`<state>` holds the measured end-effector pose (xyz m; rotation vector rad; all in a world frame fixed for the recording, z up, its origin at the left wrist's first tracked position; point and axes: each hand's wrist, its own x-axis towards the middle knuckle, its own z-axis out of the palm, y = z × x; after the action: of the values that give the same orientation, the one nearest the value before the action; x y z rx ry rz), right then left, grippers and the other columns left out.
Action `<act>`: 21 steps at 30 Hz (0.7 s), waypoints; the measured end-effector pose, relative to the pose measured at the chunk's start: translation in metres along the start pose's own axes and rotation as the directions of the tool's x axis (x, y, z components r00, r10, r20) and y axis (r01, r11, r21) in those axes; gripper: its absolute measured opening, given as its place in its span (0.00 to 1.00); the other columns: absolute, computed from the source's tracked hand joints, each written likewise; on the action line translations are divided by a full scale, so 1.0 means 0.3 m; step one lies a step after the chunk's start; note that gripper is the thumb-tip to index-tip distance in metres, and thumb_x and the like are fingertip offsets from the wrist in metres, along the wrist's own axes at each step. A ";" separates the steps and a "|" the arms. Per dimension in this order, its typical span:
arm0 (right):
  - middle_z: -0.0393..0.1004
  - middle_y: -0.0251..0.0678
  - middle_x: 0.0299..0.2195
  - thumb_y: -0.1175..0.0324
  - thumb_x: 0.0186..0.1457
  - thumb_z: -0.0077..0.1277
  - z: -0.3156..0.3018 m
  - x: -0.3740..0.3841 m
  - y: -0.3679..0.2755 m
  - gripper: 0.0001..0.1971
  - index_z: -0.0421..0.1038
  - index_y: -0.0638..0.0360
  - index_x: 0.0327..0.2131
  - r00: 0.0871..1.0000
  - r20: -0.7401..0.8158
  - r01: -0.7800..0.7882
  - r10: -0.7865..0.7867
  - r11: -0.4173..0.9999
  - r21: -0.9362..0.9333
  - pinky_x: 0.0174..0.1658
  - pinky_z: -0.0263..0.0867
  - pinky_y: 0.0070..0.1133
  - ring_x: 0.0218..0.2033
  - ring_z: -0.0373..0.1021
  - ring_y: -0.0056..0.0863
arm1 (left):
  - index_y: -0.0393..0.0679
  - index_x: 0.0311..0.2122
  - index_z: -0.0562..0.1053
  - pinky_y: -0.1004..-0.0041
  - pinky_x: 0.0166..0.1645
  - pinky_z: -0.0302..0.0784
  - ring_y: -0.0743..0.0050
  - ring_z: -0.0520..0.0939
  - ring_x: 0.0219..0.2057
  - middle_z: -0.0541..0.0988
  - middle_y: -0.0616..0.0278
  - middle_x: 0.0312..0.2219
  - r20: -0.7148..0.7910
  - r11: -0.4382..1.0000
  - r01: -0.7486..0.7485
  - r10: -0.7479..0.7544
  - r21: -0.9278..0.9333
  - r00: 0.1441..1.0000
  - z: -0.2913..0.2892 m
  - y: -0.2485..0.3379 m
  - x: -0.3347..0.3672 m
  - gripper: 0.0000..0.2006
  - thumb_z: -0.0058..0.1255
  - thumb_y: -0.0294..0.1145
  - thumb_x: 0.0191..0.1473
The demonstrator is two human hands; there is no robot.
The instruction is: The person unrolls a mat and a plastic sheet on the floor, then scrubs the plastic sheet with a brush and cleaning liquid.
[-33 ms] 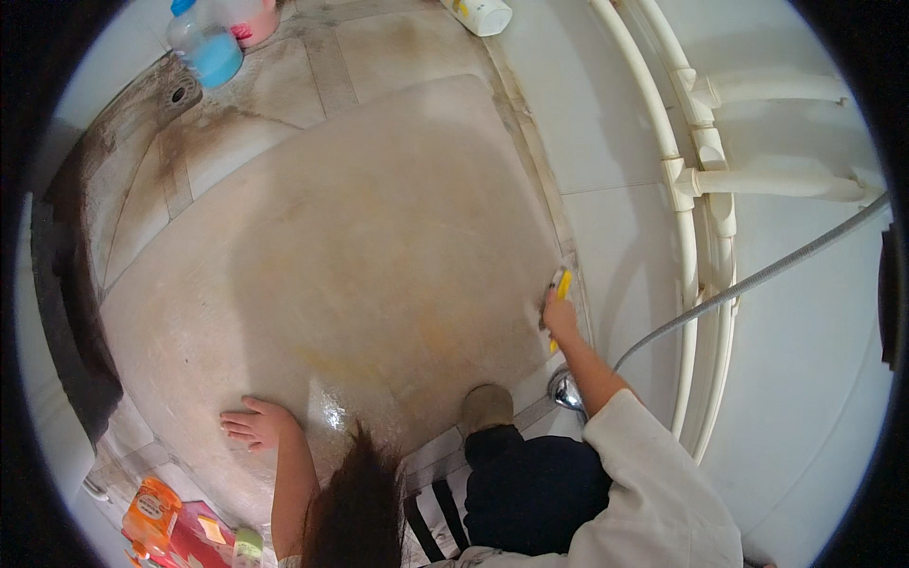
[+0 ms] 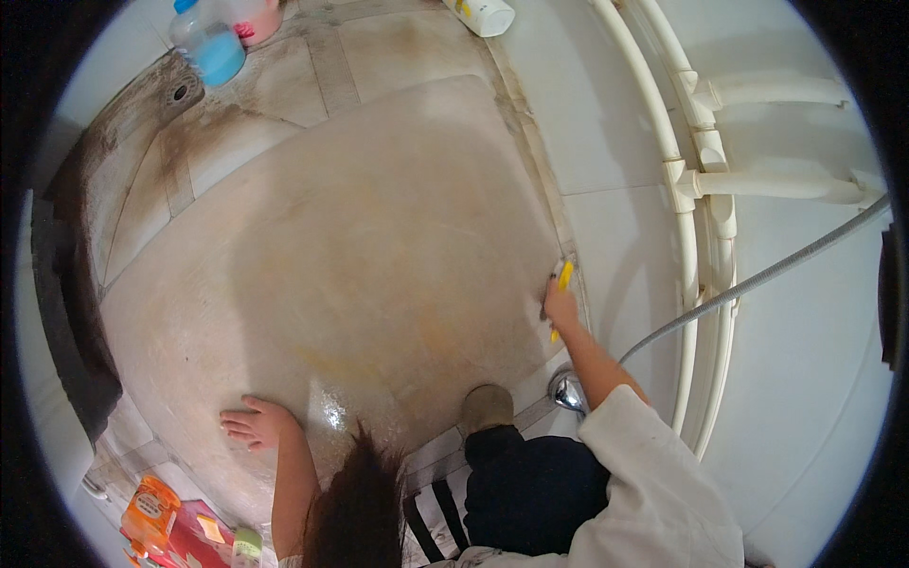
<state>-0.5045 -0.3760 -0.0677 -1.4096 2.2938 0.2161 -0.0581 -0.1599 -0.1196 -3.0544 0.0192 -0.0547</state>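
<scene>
My right hand (image 2: 561, 306) grips a small yellow-handled brush (image 2: 563, 277), its head against the dirty grout line where the beige floor (image 2: 379, 246) meets the white wall tiles (image 2: 615, 123). My left hand (image 2: 256, 421) lies flat on the wet floor at the lower left, fingers spread, holding nothing. My foot in a beige slipper (image 2: 488, 405) stands on the floor between the hands. Dark hair (image 2: 355, 511) hangs into the bottom of the view.
A chrome shower head (image 2: 568, 390) lies by my right arm, its grey hose (image 2: 757, 279) running up right. White pipes (image 2: 696, 180) line the wall. A floor drain (image 2: 180, 93), blue bottle (image 2: 210, 43) and white bottle (image 2: 483, 14) sit far off. Orange bottle (image 2: 150, 511) lower left.
</scene>
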 end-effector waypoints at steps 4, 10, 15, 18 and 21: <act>0.68 0.53 0.26 0.55 0.52 0.25 -0.048 0.249 -0.158 0.24 0.65 0.67 0.29 0.998 -0.002 0.058 -0.059 0.994 -0.097 0.31 0.61 0.34 0.29 0.67 0.43 | 0.49 0.55 0.45 0.53 0.51 0.47 0.65 0.47 0.55 0.45 0.64 0.55 0.020 1.000 -0.013 0.013 -0.005 1.000 -0.011 0.026 -0.018 0.31 0.21 0.56 0.49; 0.68 0.52 0.33 0.51 0.50 0.28 -0.077 0.355 -0.584 0.26 0.66 0.68 0.32 0.981 -0.178 -0.071 0.076 0.997 0.034 0.38 0.60 0.31 0.36 0.65 0.42 | 0.47 0.55 0.44 0.51 0.51 0.45 0.62 0.47 0.55 0.45 0.61 0.55 0.009 0.999 -0.030 0.030 -0.034 1.000 -0.031 0.017 -0.013 0.30 0.22 0.54 0.50; 0.68 0.49 0.34 0.51 0.50 0.29 -0.073 0.455 -0.803 0.25 0.66 0.66 0.34 0.967 -0.234 0.097 -0.103 0.995 -0.037 0.40 0.60 0.31 0.38 0.64 0.41 | 0.46 0.55 0.43 0.50 0.52 0.43 0.59 0.45 0.56 0.44 0.59 0.55 0.043 0.999 -0.020 0.022 -0.050 0.999 -0.048 0.021 -0.013 0.31 0.22 0.54 0.50; 0.66 0.52 0.36 0.52 0.51 0.25 -0.064 0.435 -0.950 0.26 0.66 0.66 0.35 0.959 -0.244 0.155 -0.146 0.988 0.020 0.42 0.58 0.32 0.40 0.63 0.42 | 0.47 0.55 0.42 0.49 0.52 0.41 0.60 0.44 0.56 0.43 0.59 0.55 0.085 0.994 0.018 -0.009 -0.106 0.996 -0.066 0.026 -0.006 0.31 0.22 0.55 0.50; 0.66 0.50 0.36 0.51 0.51 0.26 -0.036 0.389 -1.116 0.26 0.66 0.65 0.35 0.949 -0.194 0.237 -0.247 0.969 -0.074 0.42 0.57 0.31 0.41 0.62 0.41 | 0.47 0.55 0.42 0.50 0.53 0.41 0.60 0.44 0.56 0.43 0.59 0.55 0.088 0.995 0.015 -0.006 -0.103 0.996 -0.067 0.020 -0.010 0.31 0.22 0.55 0.50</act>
<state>-0.2585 -0.6314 -0.0784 -1.7959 2.2549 0.0561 -0.0618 -0.1675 -0.1001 -3.1572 -0.0005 0.0819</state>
